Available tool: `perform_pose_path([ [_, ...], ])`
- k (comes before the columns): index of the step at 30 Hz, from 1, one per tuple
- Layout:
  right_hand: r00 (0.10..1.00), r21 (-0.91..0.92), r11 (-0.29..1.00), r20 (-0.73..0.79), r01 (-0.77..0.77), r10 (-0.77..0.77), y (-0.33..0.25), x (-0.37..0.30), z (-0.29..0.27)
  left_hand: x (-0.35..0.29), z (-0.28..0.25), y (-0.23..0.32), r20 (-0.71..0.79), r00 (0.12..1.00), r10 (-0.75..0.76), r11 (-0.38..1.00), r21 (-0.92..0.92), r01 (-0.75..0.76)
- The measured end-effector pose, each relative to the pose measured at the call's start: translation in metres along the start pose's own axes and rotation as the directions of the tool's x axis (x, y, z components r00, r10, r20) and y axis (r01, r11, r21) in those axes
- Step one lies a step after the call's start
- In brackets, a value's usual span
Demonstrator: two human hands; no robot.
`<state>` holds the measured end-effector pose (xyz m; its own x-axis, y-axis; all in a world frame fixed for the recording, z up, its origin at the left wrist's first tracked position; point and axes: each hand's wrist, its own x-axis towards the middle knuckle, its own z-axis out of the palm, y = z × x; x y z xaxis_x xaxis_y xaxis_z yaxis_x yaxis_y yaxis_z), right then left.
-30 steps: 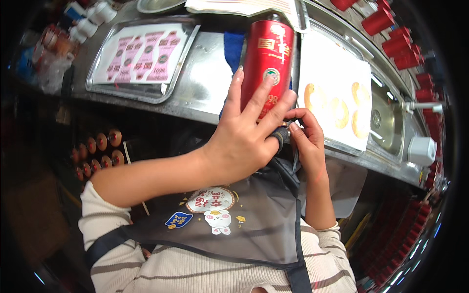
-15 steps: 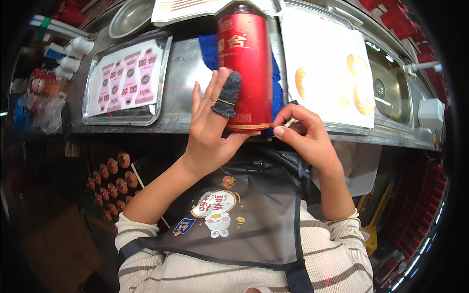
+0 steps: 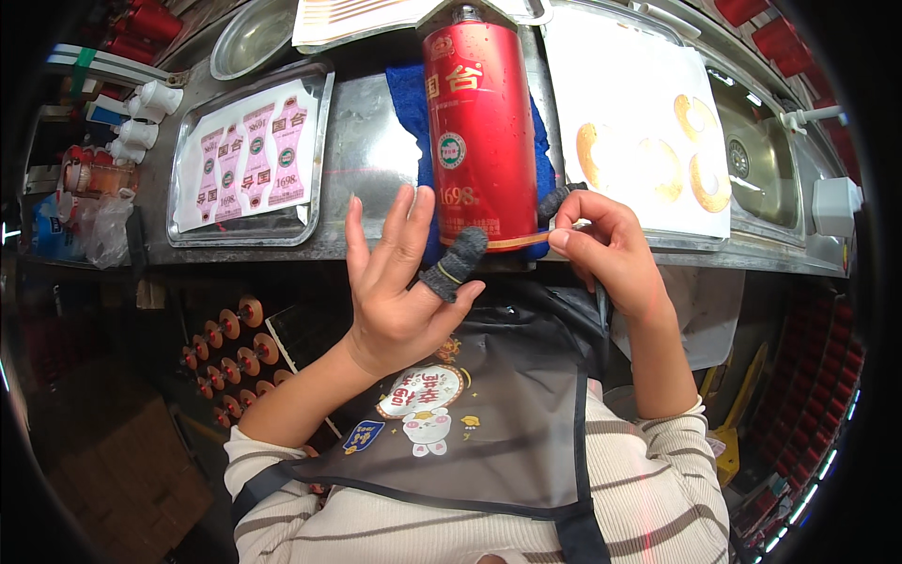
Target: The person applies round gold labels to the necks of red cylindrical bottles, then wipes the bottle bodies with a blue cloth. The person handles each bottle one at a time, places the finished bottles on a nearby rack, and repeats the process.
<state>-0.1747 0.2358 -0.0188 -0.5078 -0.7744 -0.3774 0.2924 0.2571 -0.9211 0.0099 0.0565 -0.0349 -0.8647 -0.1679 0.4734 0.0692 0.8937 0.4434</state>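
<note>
A glossy red bottle (image 3: 484, 132) with gold print and a round green-and-white mark lies on a blue cloth (image 3: 406, 99), its base toward me. A thin gold strip (image 3: 503, 243) runs along the base edge. My left hand (image 3: 399, 296) is open with fingers spread. A grey knit finger cover (image 3: 458, 265) on its index finger reaches the base at the strip's left part. My right hand (image 3: 606, 246) pinches the strip's free right end between thumb and index finger. A dark knit cover also shows on a right finger; the other right fingers are partly hidden.
On the left, a metal tray (image 3: 318, 174) holds a sheet of pink labels (image 3: 252, 160). To the right, a white sheet (image 3: 648, 103) bears curved gold stickers (image 3: 658, 174), beside a metal sink (image 3: 756, 179). A steel bowl (image 3: 252, 42) stands at the back left; label rolls (image 3: 235, 348) hang below the counter.
My left hand has moved down off the bottle's side, its fingers spreading and index finger lowering to the base. The bottle has turned, showing its round mark. My right hand has shifted slightly right.
</note>
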Motion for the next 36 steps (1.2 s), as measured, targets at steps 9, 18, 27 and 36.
perform_pose_path([
  [9, 1.000, -0.031, 0.999, 0.000, 0.021, -0.021, 0.001, 0.002, 0.003, 0.046, 0.006, 0.020, 0.014, 0.981, 0.194, 0.964, 0.185, -0.193],
  [18, 1.000, -0.115, 0.993, 0.013, 0.018, -0.017, -0.006, 0.001, 0.006, 0.027, 0.016, -0.007, -0.112, 0.992, -0.053, 0.995, -0.089, 0.043],
  [27, 0.999, -0.078, 0.997, -0.027, 0.025, -0.028, -0.007, -0.002, 0.005, -0.016, 0.007, -0.008, -0.006, 0.997, -0.074, 0.996, -0.059, 0.073],
  [36, 1.000, -0.053, 0.998, 0.000, -0.020, 0.020, -0.009, -0.001, 0.003, 0.015, -0.002, 0.001, 0.015, 0.993, 0.117, 0.988, 0.099, -0.118],
])
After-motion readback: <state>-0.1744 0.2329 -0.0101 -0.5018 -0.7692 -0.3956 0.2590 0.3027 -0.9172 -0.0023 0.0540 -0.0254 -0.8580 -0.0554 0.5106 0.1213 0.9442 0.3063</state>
